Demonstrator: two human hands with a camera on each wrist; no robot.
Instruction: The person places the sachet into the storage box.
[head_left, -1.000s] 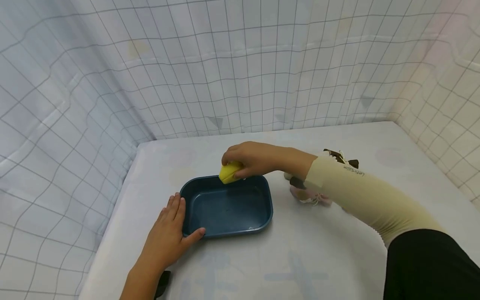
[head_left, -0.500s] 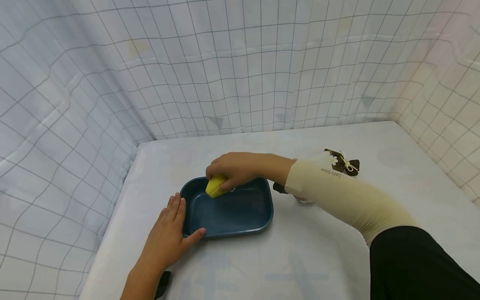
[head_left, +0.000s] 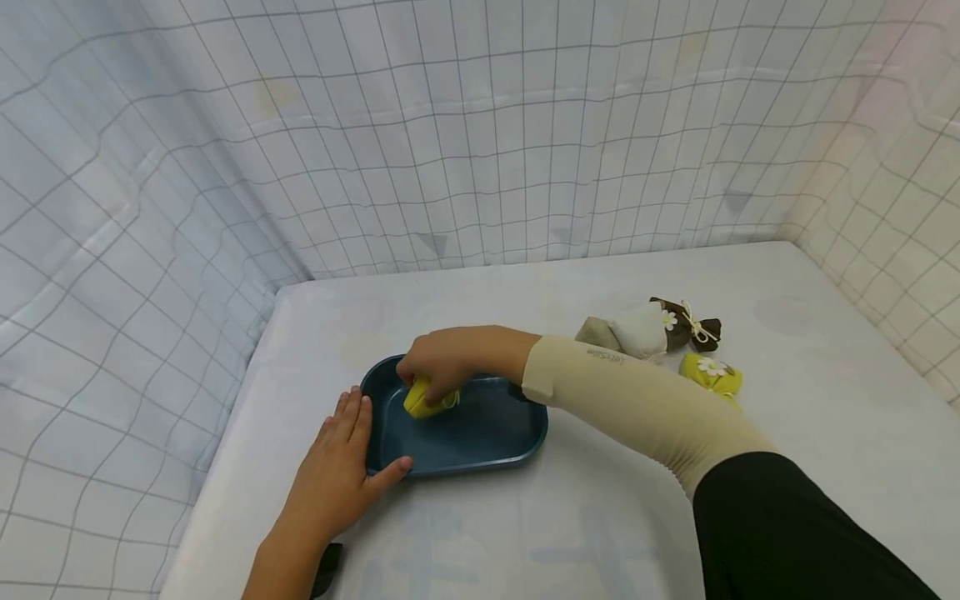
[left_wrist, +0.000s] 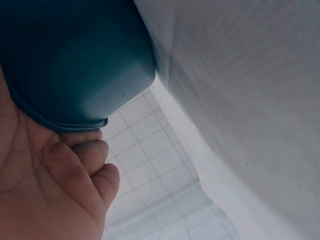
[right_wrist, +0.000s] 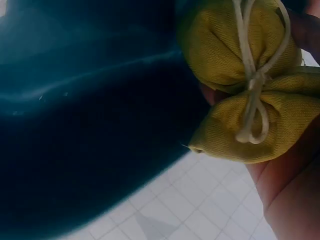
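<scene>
Pouch of yellow cloth [head_left: 423, 403], tied with cord, was gripped in the right hand [head_left: 446, 360] within the rim of the blue tray [head_left: 487, 437], left of its middle; whether it touched the bottom could not be told. The left hand [head_left: 339, 467] lay with fingers extended along the tray's left edge, thumb at the near left corner. Toward the table's [head_left: 570, 517] right edge lay a yellow-green pouch [head_left: 709, 374] with white flowers.
</scene>
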